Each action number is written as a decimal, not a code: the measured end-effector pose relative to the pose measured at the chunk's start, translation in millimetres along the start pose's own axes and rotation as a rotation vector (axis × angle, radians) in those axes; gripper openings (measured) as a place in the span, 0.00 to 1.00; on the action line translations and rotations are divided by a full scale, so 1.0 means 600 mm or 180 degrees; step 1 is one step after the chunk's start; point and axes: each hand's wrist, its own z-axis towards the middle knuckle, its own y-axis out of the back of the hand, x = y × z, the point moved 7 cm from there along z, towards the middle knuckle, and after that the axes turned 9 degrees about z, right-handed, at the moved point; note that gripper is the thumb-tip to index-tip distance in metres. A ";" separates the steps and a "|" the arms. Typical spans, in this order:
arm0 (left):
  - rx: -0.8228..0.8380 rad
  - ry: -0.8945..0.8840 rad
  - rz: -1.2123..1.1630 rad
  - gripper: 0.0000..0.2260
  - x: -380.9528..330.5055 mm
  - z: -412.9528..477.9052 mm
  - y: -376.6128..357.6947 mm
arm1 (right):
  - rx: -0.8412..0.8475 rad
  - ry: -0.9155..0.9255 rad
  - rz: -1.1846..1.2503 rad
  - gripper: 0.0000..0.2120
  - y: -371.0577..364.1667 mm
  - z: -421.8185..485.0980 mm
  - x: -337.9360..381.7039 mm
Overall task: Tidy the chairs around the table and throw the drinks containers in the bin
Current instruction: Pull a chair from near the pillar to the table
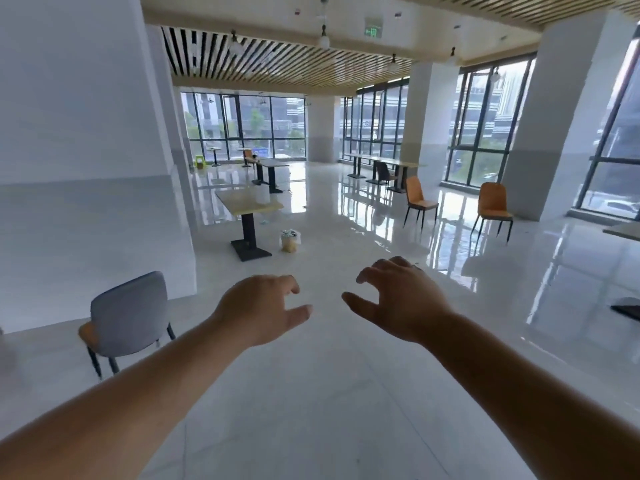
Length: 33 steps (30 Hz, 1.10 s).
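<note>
My left hand (263, 308) and my right hand (398, 299) are stretched out in front of me over the floor, fingers apart, holding nothing. A grey-backed chair (128, 315) with an orange seat stands at the lower left, near the wall. Farther ahead is a square pedestal table (247, 202) with a pale, blurred container (262, 195) on it. A small bin (290, 240) lined with a bag sits on the floor to the right of that table. Two orange chairs (419, 200) (493, 206) stand apart on the right.
A white wall (86, 133) and pillar run along the left. More tables (272, 166) and a long counter (384, 161) with a dark chair stand toward the windows. Another table's edge (623, 233) shows at the far right. The glossy tiled floor is wide between them.
</note>
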 end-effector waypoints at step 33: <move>-0.0012 0.2298 -0.0142 0.28 1.103 0.587 -0.433 | 0.1038 0.1718 0.0868 0.34 -0.852 1.237 0.279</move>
